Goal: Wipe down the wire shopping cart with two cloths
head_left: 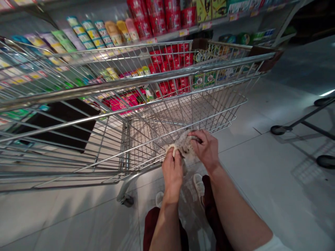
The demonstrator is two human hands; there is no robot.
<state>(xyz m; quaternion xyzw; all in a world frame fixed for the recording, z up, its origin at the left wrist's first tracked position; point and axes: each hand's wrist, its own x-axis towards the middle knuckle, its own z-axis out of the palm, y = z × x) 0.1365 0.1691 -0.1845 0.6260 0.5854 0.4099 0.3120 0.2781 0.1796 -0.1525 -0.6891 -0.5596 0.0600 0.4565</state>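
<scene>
My left hand (pixel 172 173) and my right hand (pixel 206 150) both grip a soft grey speckled cloth-like item (pixel 184 144) with a cream edge, pinching it between fingers and thumb. I cannot tell exactly what this item is. Both hands are held just above the near end of a wire shopping cart (pixel 157 115), close to its rim. The cart's basket holds nothing that I can see.
Store shelves (pixel 110 26) with colourful packaged goods and red containers line the left and far side. A low wheeled metal frame (pixel 300 129) stands at the right on the pale tiled floor. My shoes and dark trousers show below my hands.
</scene>
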